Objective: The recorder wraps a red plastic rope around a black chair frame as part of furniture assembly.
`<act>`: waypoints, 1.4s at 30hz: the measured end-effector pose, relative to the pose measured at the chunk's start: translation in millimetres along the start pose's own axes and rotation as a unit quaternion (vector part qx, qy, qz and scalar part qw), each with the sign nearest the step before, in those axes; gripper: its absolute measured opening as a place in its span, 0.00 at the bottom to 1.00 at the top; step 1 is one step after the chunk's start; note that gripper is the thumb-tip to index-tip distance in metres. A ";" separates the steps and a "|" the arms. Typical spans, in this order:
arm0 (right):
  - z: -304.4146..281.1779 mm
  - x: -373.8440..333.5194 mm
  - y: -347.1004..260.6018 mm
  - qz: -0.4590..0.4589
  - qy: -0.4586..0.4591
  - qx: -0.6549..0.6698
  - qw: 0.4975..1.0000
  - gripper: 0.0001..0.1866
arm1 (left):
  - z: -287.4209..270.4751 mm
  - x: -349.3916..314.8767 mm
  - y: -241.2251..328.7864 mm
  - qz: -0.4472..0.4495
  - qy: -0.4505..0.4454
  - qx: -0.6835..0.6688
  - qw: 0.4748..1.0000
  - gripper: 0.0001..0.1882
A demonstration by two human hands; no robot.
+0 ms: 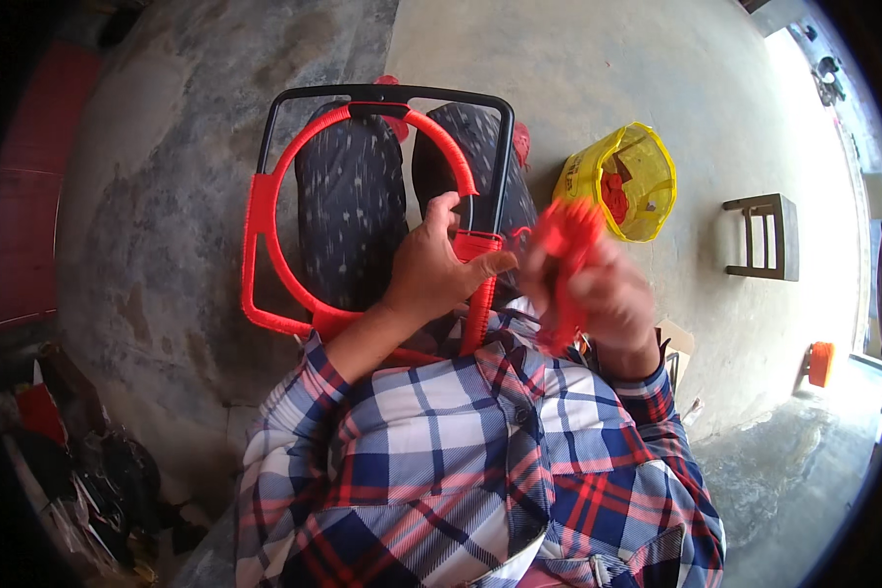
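Observation:
A black square frame with an inner ring (248, 265) rests across my lap. Red cord is wound tightly over its left side, lower part and most of the ring; the top bar and upper right side show bare black. My left hand (426, 263) grips the right part, fingers hooked round the ring and thumb stretched toward the outer bar. To the right, my right hand (612, 299) is closed round a bundle of red cord (566, 235), both smeared by motion. A loose red strand runs between the frame's wound right side and the bundle.
A yellow mesh-like bin (588, 176) with red material inside stands on the concrete floor at the right. Beyond it are a small stool (779, 235) and an orange-red object (821, 365). Mixed clutter (108, 470) lies at the lower left.

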State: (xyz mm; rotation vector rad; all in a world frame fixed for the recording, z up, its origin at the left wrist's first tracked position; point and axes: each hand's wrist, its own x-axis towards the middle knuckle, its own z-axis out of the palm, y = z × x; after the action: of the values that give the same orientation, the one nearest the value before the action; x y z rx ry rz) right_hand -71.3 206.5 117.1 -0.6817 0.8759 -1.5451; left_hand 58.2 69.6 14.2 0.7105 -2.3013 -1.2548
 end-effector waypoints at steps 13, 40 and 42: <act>-66.1 39.3 43.7 -0.052 0.081 -0.746 0.659 0.17 | -18.1 9.1 -7.9 -0.348 -0.016 -0.490 0.799 0.13; -105.2 -1.6 5.2 -0.202 0.235 0.046 0.950 0.24 | -7.9 2.9 -13.5 -0.030 0.088 -0.295 0.951 0.06; -139.4 -27.5 -19.7 -0.277 0.392 0.047 0.876 0.15 | -9.3 6.2 -13.7 -0.085 0.059 -0.356 0.929 0.07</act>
State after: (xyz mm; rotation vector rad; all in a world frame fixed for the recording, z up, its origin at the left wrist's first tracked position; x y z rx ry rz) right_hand -192.3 256.3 58.4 -0.2049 1.2463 -2.4471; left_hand 61.9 53.5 7.8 0.6896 -1.5261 -1.9058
